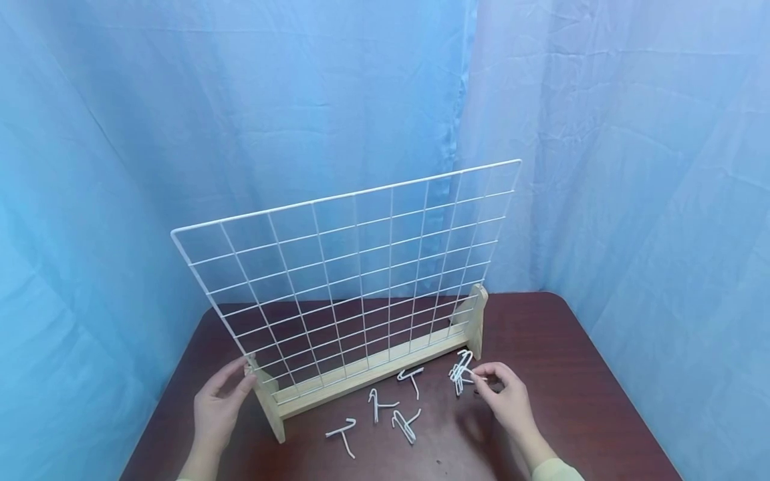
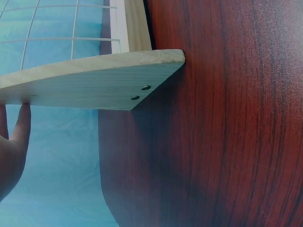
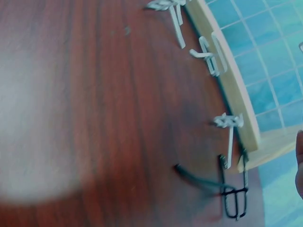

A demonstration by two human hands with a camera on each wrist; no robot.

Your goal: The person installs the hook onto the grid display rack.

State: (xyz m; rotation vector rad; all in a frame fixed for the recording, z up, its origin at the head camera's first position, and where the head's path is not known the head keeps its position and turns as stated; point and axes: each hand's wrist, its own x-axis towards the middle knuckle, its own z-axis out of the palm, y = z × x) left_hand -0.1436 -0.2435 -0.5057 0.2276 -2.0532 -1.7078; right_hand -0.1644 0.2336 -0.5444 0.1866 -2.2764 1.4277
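A white wire grid panel (image 1: 359,252) stands tilted in a pale wooden stand (image 1: 375,369). My left hand (image 1: 218,405) pinches the top of the stand's left end board (image 1: 269,407) between thumb and fingers; in the left wrist view, fingertips (image 2: 24,111) meet the board's outer face. With thumb and forefinger, my right hand (image 1: 508,395) pinches a white wire hook (image 1: 464,361) in front of the stand's right end. It overlaps another white hook (image 1: 457,384) there. Only a sliver of a right finger (image 3: 299,165) shows in the right wrist view.
Several more white hooks lie on the dark red table before the stand: one at left (image 1: 343,433), others nearer the middle (image 1: 406,427). A black hook (image 3: 234,191) lies near the stand's right end. Blue curtains (image 1: 361,100) hang behind and at both sides.
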